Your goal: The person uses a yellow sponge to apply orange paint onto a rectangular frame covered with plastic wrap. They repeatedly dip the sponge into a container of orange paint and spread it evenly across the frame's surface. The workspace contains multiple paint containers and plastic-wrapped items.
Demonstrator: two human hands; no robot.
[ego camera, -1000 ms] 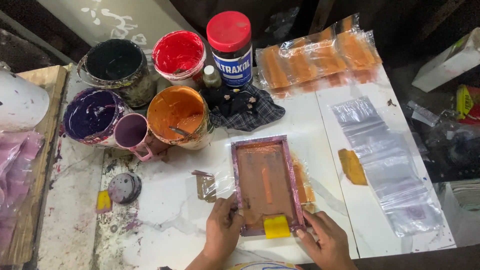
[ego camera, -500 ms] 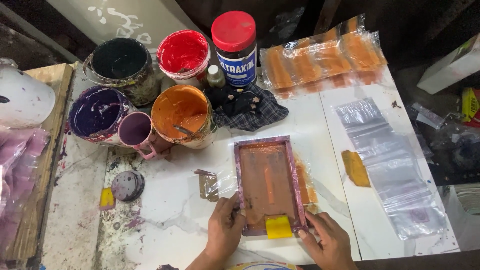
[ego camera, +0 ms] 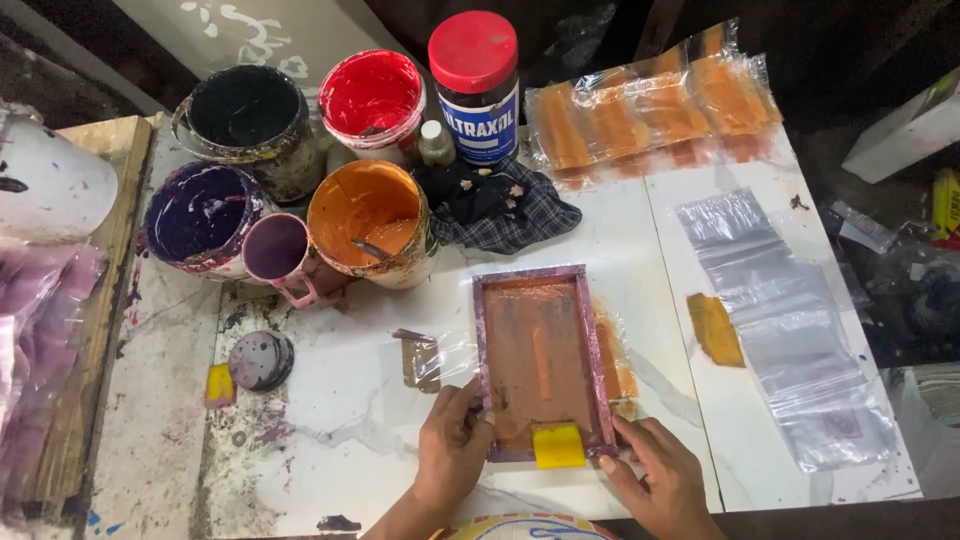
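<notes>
A small purple-framed printing screen (ego camera: 541,355) smeared with orange ink lies flat on the white table (ego camera: 340,400), over a clear plastic bag (ego camera: 450,358). My left hand (ego camera: 452,450) grips the frame's near-left edge. My right hand (ego camera: 655,475) rests at its near-right corner, fingers on the frame. A yellow squeegee piece (ego camera: 558,446) lies on the frame's near end between my hands.
Open paint pots stand at the back left: black (ego camera: 250,125), red (ego camera: 372,100), purple (ego camera: 203,215), orange (ego camera: 368,225), plus a mauve mug (ego camera: 275,255). A red-lidded jar (ego camera: 478,80), dark cloth (ego camera: 500,205), printed orange bags (ego camera: 650,105) and blank bags (ego camera: 780,330) lie behind and right.
The view has shifted slightly; both hands stay on the frame's near end and nothing on the table has moved.
</notes>
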